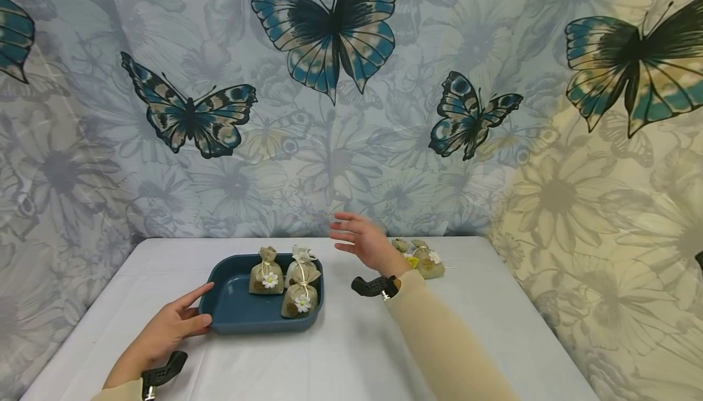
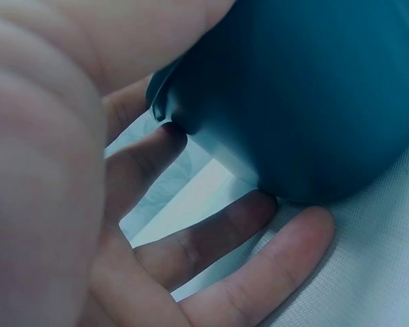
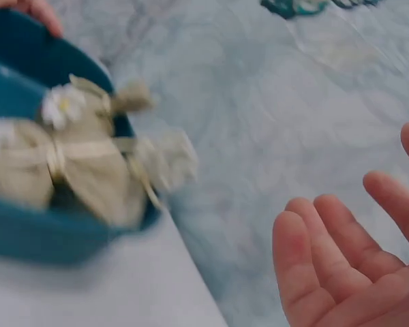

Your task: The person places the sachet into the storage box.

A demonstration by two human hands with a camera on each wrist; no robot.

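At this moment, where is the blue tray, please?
In the head view, the blue tray sits left of centre on the white table, its left end touched by the left hand, three cloth pouches inside.

Left hand (image 1: 167, 329) holding tray (image 1: 236, 306), sachets (image 1: 262, 281) inside

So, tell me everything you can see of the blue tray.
The blue tray is a rounded rectangle with low walls and a smooth, plastic-looking finish. It appears to stand level on the white tablecloth, left of centre in the head view. Three tied sachets with pale cords sit toward its right side; the floor at its left is bare. The left hand touches its left end, with fingers against the outside.
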